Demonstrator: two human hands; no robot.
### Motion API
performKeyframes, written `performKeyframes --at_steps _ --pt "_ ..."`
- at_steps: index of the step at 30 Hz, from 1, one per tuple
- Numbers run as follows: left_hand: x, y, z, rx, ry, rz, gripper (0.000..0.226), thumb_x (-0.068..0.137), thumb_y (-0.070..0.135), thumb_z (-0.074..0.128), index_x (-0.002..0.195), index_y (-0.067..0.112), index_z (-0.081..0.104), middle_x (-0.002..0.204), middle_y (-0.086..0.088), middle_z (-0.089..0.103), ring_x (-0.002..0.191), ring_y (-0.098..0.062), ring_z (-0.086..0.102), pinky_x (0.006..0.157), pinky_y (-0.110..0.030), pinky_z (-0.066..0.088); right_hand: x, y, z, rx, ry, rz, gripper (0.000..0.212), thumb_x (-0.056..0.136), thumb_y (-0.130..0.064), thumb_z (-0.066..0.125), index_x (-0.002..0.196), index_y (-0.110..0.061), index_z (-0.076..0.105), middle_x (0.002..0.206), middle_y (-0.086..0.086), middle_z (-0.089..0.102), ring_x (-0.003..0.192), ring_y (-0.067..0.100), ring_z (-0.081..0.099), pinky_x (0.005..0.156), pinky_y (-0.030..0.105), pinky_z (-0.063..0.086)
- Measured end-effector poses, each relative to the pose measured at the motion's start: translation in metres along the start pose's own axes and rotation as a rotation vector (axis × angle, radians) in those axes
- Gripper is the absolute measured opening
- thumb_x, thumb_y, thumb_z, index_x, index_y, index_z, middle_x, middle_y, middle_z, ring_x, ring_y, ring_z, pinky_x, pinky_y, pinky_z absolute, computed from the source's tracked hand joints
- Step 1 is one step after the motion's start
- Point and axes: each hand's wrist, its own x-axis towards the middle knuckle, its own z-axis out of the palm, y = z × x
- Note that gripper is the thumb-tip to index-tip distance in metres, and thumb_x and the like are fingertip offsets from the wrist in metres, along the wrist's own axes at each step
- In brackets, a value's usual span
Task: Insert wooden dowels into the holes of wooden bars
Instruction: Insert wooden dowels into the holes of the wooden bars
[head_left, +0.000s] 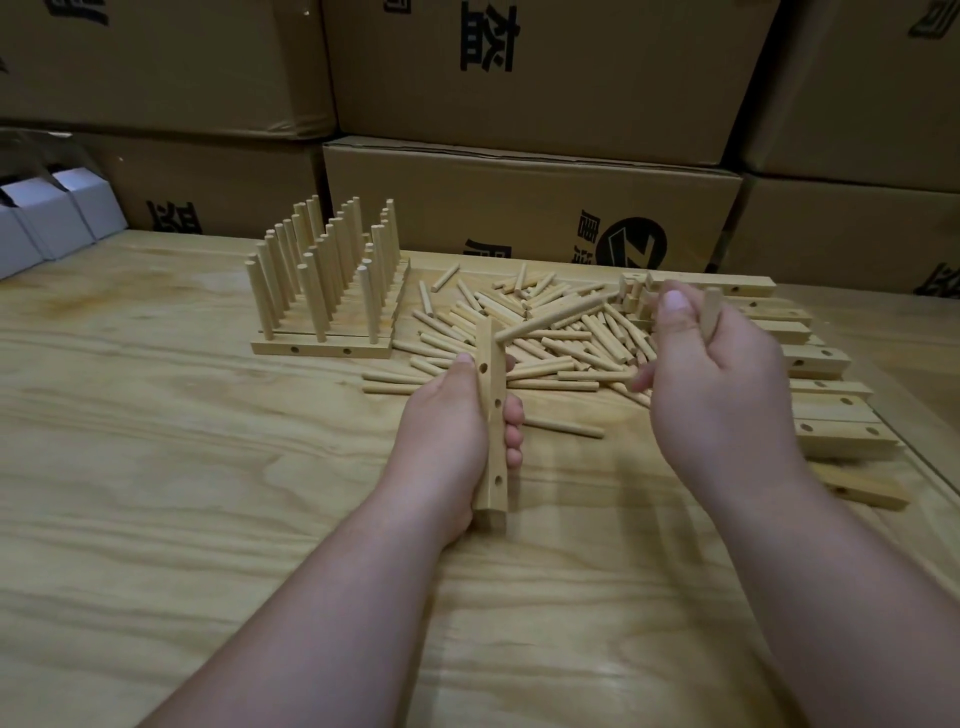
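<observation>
Meanwhile, left hand (449, 415) grips a holed wooden bar (492, 410) upright, while right hand (711, 374) pinches a dowel (710, 310).

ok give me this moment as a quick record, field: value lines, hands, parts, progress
left hand: grips one wooden bar, three empty holes showing
inserted dowel: sticks out of the bar's far end
right hand: holds another dowel, raised over the pile
loose dowels: heaped on the table
finished bars: grouped left, dowels upright
empty bars: stacked right
</observation>
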Motion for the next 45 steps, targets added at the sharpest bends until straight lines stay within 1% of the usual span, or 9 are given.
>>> performKeyframes --at_steps 5,8,14,19,23,27,32,40,45 --pt "0.001 0.001 -0.001 -0.075 0.02 -0.01 0.045 0.108 0.04 0.035 0.103 0.017 0.073 0.06 -0.004 0.059 0.042 -0.013 0.049 0.038 -0.023 0.042 -0.015 0.014 0.012 0.044 -0.113 0.036 0.028 0.092 -0.055 0.041 0.094 -0.03 0.054 0.071 -0.009 0.055 0.058 0.002 0.051 0.056 0.033 0.039" --pt "0.001 0.001 -0.001 -0.094 0.009 -0.007 0.045 0.107 0.04 0.037 0.102 0.016 0.074 0.059 -0.005 0.059 0.042 -0.014 0.05 0.038 -0.023 0.043 -0.021 0.019 0.017 0.013 -0.24 -0.041 0.022 0.083 -0.037 0.035 0.069 -0.023 0.045 0.058 -0.007 0.044 0.052 0.006 0.038 0.054 0.041 0.033" --pt "-0.002 0.002 0.001 -0.04 0.023 0.04 0.039 0.106 0.035 0.041 0.098 0.014 0.073 0.056 -0.006 0.058 0.04 -0.016 0.05 0.038 -0.023 0.044 -0.029 0.022 0.021 -0.111 -0.445 -0.276 0.02 0.098 -0.044 0.046 0.093 -0.038 0.065 0.079 -0.017 0.068 0.074 0.005 0.062 0.063 0.028 0.048" --pt "-0.003 0.002 0.003 0.005 0.046 0.043 0.039 0.105 0.033 0.04 0.096 0.017 0.073 0.052 -0.005 0.056 0.038 -0.015 0.05 0.037 -0.022 0.042 -0.031 0.025 0.023 -0.096 -0.464 -0.243 0.008 0.089 -0.041 0.047 0.087 -0.039 0.054 0.061 -0.02 0.06 0.052 0.005 0.052 0.049 0.031 0.04" --pt "-0.002 0.002 0.002 0.021 0.072 0.036 0.039 0.102 0.026 0.038 0.094 0.019 0.075 0.053 -0.008 0.059 0.038 -0.015 0.052 0.035 -0.022 0.043 -0.032 0.023 0.023 -0.077 -0.447 -0.277 0.008 0.085 -0.035 0.057 0.077 -0.032 0.058 0.066 -0.03 0.063 0.062 0.0 0.062 0.053 0.027 0.046" --pt "-0.001 0.001 0.001 0.047 0.075 0.056 0.039 0.099 0.021 0.036 0.097 0.018 0.074 0.063 -0.005 0.065 0.04 -0.015 0.054 0.036 -0.023 0.042 -0.028 0.022 0.018 -0.188 -0.4 -0.343 0.015 0.081 -0.042 0.057 0.074 -0.029 0.061 0.061 -0.008 0.06 0.058 0.013 0.058 0.051 0.038 0.049" --pt "0.0 -0.002 0.002 0.1 0.03 0.088 0.037 0.105 0.032 0.037 0.099 0.019 0.071 0.069 -0.003 0.069 0.042 -0.013 0.055 0.037 -0.024 0.042 -0.018 0.012 0.01 -0.324 -0.489 -0.316 0.019 0.08 -0.05 0.056 0.077 -0.033 0.064 0.061 -0.005 0.061 0.055 0.013 0.056 0.052 0.043 0.051" --pt "0.0 -0.004 0.001 -0.034 -0.081 0.072 0.039 0.108 0.043 0.04 0.105 0.01 0.061 0.082 -0.005 0.077 0.07 -0.016 0.074 0.055 -0.026 0.056 -0.006 0.008 0.001 -0.222 -0.67 -0.175 0.01 0.091 -0.038 0.069 0.094 -0.042 0.077 0.098 -0.046 0.063 0.097 -0.02 0.058 0.082 0.016 0.047" --pt "-0.002 -0.002 0.002 -0.029 -0.121 0.035 0.039 0.108 0.044 0.039 0.111 0.011 0.06 0.09 -0.006 0.079 0.068 -0.016 0.075 0.054 -0.022 0.056 -0.008 0.006 0.004 -0.212 -0.666 -0.179 0.01 0.091 -0.033 0.07 0.091 -0.037 0.079 0.1 -0.046 0.063 0.099 -0.016 0.06 0.092 0.024 0.051"
